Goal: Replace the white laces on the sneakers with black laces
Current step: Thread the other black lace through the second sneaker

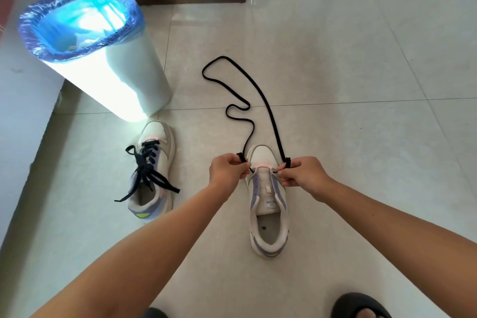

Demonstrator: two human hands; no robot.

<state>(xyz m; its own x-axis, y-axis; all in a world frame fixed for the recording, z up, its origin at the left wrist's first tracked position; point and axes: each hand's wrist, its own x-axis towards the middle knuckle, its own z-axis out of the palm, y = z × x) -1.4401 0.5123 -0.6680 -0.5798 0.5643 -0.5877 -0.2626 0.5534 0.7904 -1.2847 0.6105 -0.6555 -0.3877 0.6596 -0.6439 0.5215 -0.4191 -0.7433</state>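
— Where is the black lace [260, 95]?

— One loose lace runs from both hands out across the floor [335, 72], looping away to the far side and back. Its two ends meet at the front eyelets of the unlaced sneaker [268, 204], which stands near the middle, toe pointing away.

— And the hands?

— The left hand [227, 171] has its fingers curled, pinching one end of the lace just left of the sneaker's toe. The right hand [300, 173] pinches the other end the same way, just right of it.

— Any writing?

— A label on that sneaker's tongue carries print, seen upside down and too small to read for sure.

— How many sneakers?

— Two. The second sneaker [154, 170] sits to the left, already threaded with a dark lace whose ends trail over its sides.

— Containers?

— One white bin [116, 70] at the far left, just beyond the laced sneaker, lined with a blue bag [80, 11]; something pale lies inside, I cannot tell what. Two dark slippers [360, 306] show at the near edge.
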